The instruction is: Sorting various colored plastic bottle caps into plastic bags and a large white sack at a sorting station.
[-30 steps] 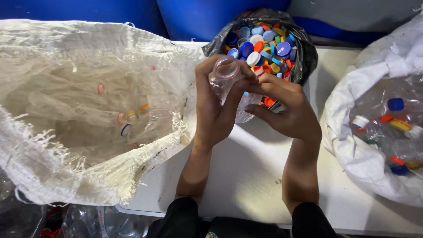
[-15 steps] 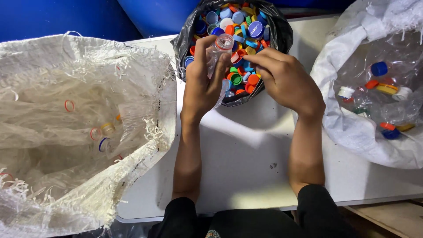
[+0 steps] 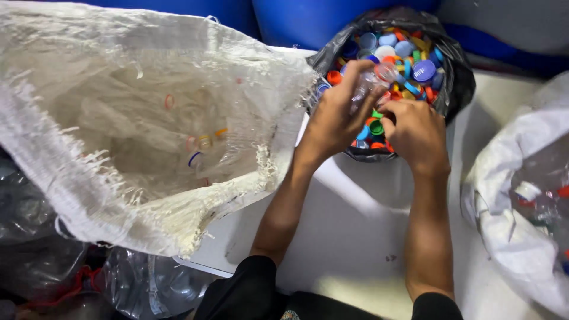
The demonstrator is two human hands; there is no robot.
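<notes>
Both hands meet over a black bag point(image 3: 456, 89) heaped with coloured bottle caps point(image 3: 409, 56), where a person in black sleeves works at a white bench point(image 3: 355, 237). Left hand point(image 3: 341, 115) is wrapped around a clear plastic bottle point(image 3: 370, 83), fingers closed on its body and its neck tilted up and away over the bag, seemingly so that whatever comes off the neck falls among the caps. Right hand point(image 3: 415, 133) is curled tight just beside the bottle's lower end, knuckles up, touching or nearly touching the left; whether it pinches a cap, a ring or the bottle itself cannot be told, since the fingertips are hidden under the hand. The bottle's mouth looks bare, with a pale rim showing. To the left, a large white woven sack point(image 3: 148, 118) lies propped open toward the worker, its frayed mouth resting on the bench edge and clear bottles with coloured neck rings dimly visible inside, placed within easy reach of the left hand. At the right edge a second white sack point(image 3: 510, 195) gapes open, holding bottles that carry caps. Blue drums point(image 3: 308, 21) stand behind the bench, and crumpled clear plastic point(image 3: 136, 284) is piled on the floor below the woven sack
</notes>
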